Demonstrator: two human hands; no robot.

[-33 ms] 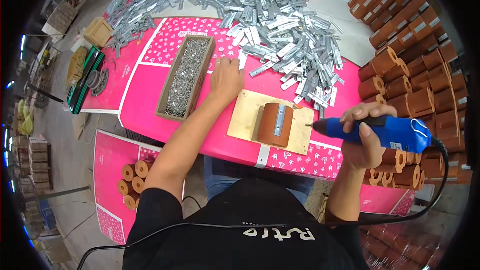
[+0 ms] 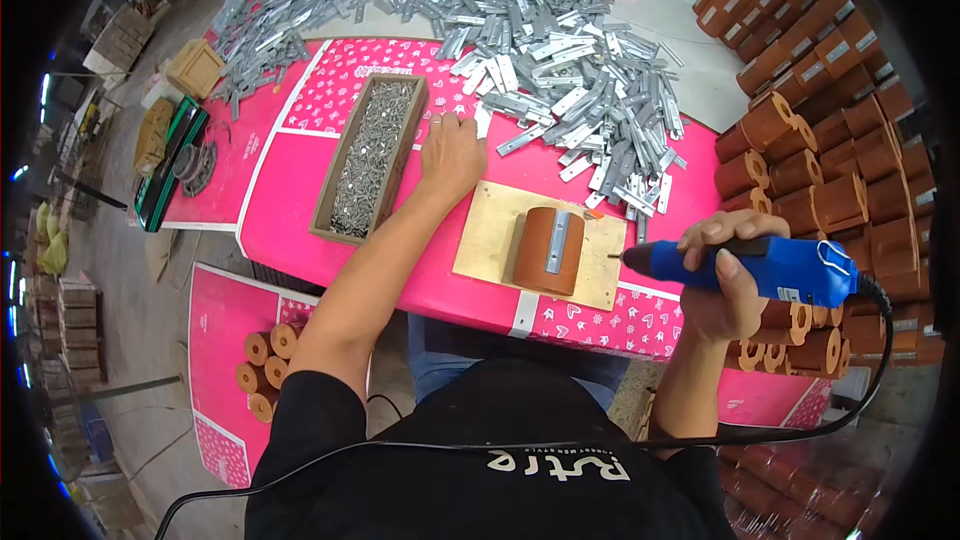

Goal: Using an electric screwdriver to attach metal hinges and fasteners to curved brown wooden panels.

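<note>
My right hand (image 2: 722,275) is wrapped round a blue electric screwdriver (image 2: 785,268) with a black nose. Its bit points left, at the right edge of a pale wooden board (image 2: 490,230). On the board lies a reddish-brown cylinder (image 2: 535,250) with a silver metal plate (image 2: 557,243) along its top. My left hand (image 2: 452,152) rests on the pink table cover between a screw box and the loose plates. Its fingers are curled down beside a light metal strip (image 2: 483,122); whatever they hold is hidden.
A long wooden box (image 2: 325,208) full of screws stands left of my left hand. Beyond it spreads a big heap of metal plates (image 2: 570,70). Brown cylinders (image 2: 770,125) are stacked at the right, more (image 2: 258,345) at lower left. The tool's black cord (image 2: 800,432) crosses my front.
</note>
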